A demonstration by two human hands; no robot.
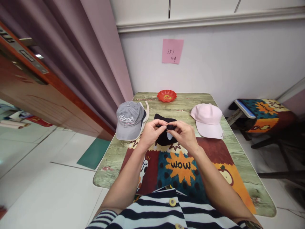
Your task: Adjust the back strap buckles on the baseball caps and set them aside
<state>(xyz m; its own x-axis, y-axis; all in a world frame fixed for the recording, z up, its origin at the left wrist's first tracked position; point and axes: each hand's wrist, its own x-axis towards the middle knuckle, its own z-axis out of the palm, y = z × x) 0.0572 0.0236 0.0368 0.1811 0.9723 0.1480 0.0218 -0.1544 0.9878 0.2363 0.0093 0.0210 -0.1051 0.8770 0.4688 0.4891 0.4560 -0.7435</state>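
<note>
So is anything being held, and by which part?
A black cap, by what looks like its narrow strap, pinched in the fingertips of the left hand and right hand.

Both hands [166, 127] pinch a black cap's [163, 140] strap [170, 127] — above the table [183, 111].

You get even indoor brightness; beyond the table [111, 159], the surroundings stretch and soften toward the edges.

Home-like room, mauve curtain [102, 41] and wooden door [59, 105] at left, wood-patterned table [109, 162] with a cartoon "WOW" mat [164, 171] at centre, white tiled floor [47, 187] at lower left
</note>
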